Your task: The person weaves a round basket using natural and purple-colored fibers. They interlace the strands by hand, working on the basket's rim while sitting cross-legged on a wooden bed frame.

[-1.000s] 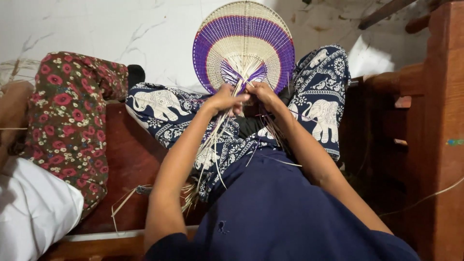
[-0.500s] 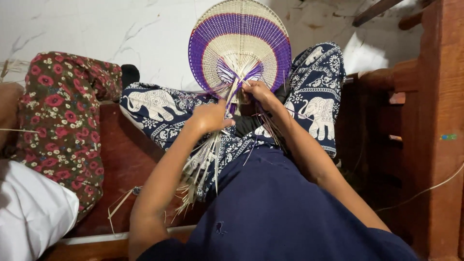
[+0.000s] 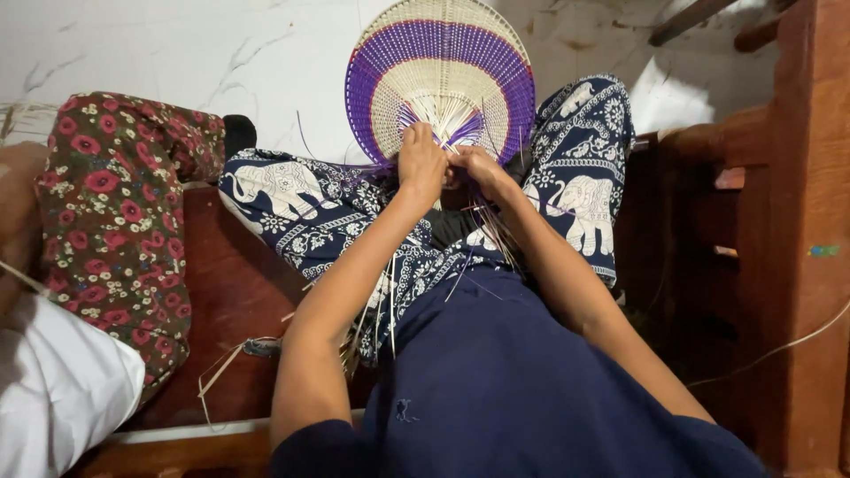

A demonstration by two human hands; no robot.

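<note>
Far left: floral cloth (image 3: 115,230) on a wooden bench (image 3: 235,301). Centre: left hand (image 3: 421,165) closed, pinching loose strands (image 3: 390,292) at the base of a round woven fan (image 3: 440,75), cream with purple bands, held upright between the knees. Just right: right hand (image 3: 478,168), fingers curled on the same strands, touching the left. Far right: wooden post (image 3: 810,230).

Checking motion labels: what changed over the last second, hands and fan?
The left hand dropped back toward the lap half a second ago, then rose again to the base of the woven fan, gripping the strips beside the right hand. The right hand stayed at the base, and the fan stayed propped between the knees.
</note>
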